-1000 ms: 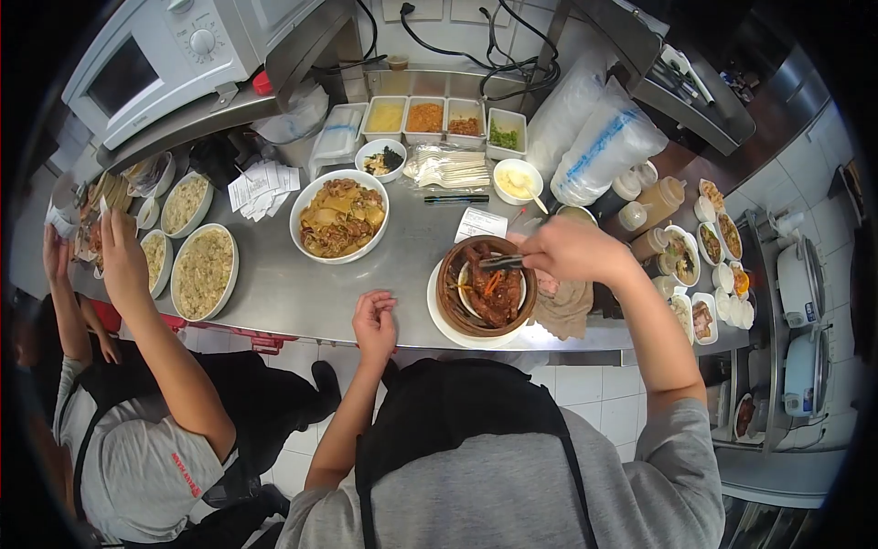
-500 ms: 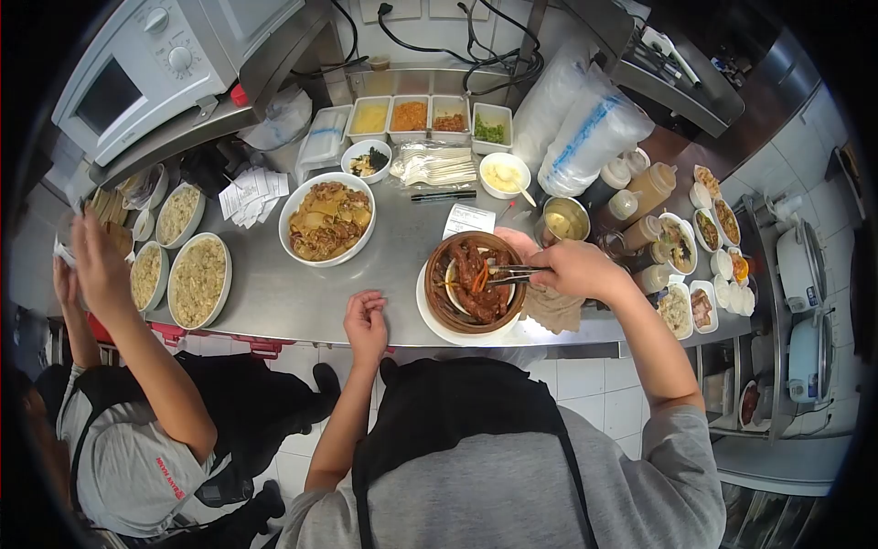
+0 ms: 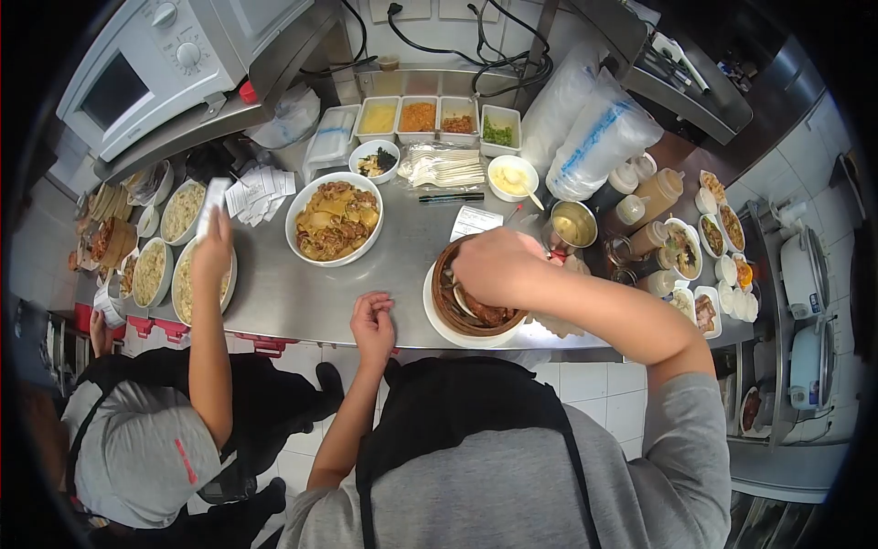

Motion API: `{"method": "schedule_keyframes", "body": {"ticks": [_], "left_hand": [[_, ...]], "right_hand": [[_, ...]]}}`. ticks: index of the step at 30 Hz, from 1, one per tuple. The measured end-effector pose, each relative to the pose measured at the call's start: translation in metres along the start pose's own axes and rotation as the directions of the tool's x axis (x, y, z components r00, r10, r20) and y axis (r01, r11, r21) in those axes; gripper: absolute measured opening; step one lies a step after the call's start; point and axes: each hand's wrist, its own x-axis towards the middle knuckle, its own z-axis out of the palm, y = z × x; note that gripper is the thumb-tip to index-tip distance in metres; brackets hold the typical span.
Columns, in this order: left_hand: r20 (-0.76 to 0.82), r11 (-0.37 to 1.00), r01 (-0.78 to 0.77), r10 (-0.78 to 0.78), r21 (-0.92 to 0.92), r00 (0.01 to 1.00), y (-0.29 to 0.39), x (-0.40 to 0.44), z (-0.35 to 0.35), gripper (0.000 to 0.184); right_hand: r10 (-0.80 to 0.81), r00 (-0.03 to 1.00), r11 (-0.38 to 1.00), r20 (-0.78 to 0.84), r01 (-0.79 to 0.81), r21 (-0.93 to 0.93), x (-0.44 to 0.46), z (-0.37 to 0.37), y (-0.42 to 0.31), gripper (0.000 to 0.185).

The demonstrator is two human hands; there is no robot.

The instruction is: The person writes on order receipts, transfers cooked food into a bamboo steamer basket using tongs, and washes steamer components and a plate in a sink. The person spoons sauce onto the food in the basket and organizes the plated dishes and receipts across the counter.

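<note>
Right hand (image 3: 494, 267) nearer, directly over brown bowl (image 3: 443, 300); grip hidden, cannot tell. Left hand (image 3: 373, 320) loosely curled, empty, left of bowl.

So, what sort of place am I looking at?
Probably a restaurant kitchen: squeeze bottles and a spread of printed paper slips, perhaps orders, share one metal counter, with a white microwave raised at its back left.
</note>
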Motion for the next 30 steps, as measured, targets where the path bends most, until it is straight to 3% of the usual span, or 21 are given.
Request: {"method": "schedule_keyframes", "body": {"ticks": [5,11,14,18,20,22,24,28,30], "left_hand": [[-0.009,1.0,-0.012,0.011,-0.027,1.0,-0.001,-0.001,0.0,0.024],[0.006,0.999,-0.033,0.033,-0.029,0.999,0.007,0.0,-0.001,0.025],[0.006,0.999,-0.029,0.029,-0.035,1.0,0.007,0.0,0.0,0.026],[0.02,0.999,-0.035,0.036,-0.018,0.999,0.004,0.0,-0.002,0.025],[0.022,0.999,-0.037,0.037,-0.017,0.999,0.005,0.0,-0.001,0.025],[0.023,0.999,-0.037,0.038,-0.018,0.999,0.006,0.0,0.0,0.024],[0.02,0.999,0.002,-0.001,-0.037,1.0,0.007,0.001,0.001,0.026],[0.068,0.996,0.083,-0.08,-0.043,0.995,0.007,-0.001,0.003,0.029],[0.2,0.963,0.253,-0.231,-0.096,0.952,0.021,-0.003,0.01,0.03]], "right_hand": [[-0.045,0.985,0.999,0.164,0.047,-0.01,0.042,0.002,-0.011,0.02],[-0.022,0.982,1.0,0.189,0.024,-0.011,0.055,-0.001,0.017,0.02],[-0.078,0.992,0.977,0.094,0.057,0.206,0.028,-0.007,0.047,0.02],[0.079,0.966,0.883,-0.245,0.046,0.467,-0.043,0.018,0.077,0.02],[0.147,0.929,0.766,-0.339,0.109,0.633,-0.067,0.048,0.072,0.02],[0.196,0.936,0.759,-0.294,0.045,0.649,-0.078,0.093,0.068,0.028],[0.268,0.833,0.693,-0.485,0.183,0.698,-0.084,0.128,0.062,0.031],[0.376,0.814,0.582,-0.442,0.164,0.797,-0.086,0.16,0.043,0.033],[0.441,0.761,0.529,-0.475,0.208,0.823,-0.086,0.158,0.041,0.033]]}}
